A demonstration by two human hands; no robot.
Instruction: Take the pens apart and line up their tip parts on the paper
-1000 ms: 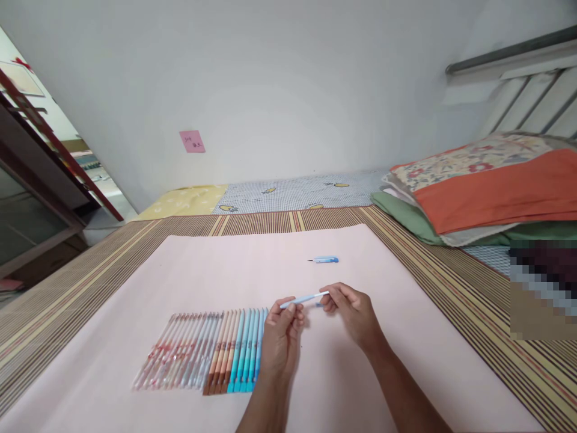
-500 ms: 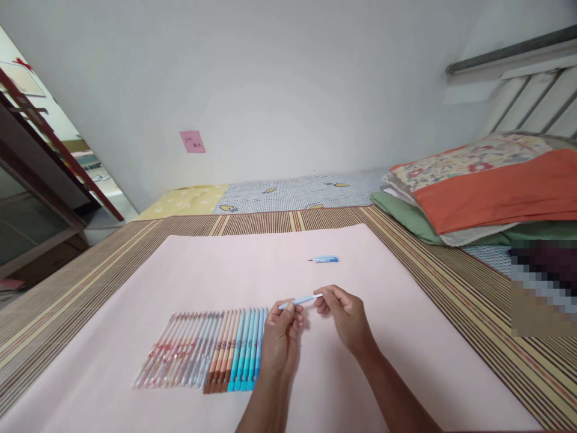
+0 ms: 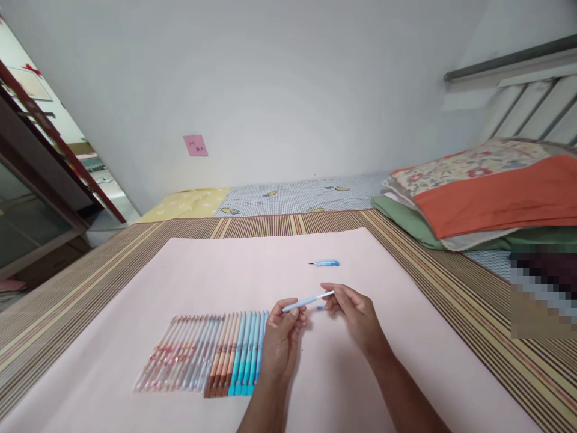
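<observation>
My left hand pinches a light blue pen barrel above the pink sheet. The fingers of my right hand are closed on the white end of that pen, with a small blue piece showing just below them. Beyond the hands lies a blue pen part with a dark tip. To the left of my left hand is a row of several pens: clear and reddish ones, brown and orange ones, and blue ones, partly covered by my left hand.
The pink sheet lies on a striped mat. Folded orange and floral bedding is stacked at the right. Behind is a wall with a pink note, and a yellow cloth lies at its foot.
My right hand has moved slightly right, away from my left hand, and more of the white part shows between them. A small blue piece now shows beneath my right fingers.
</observation>
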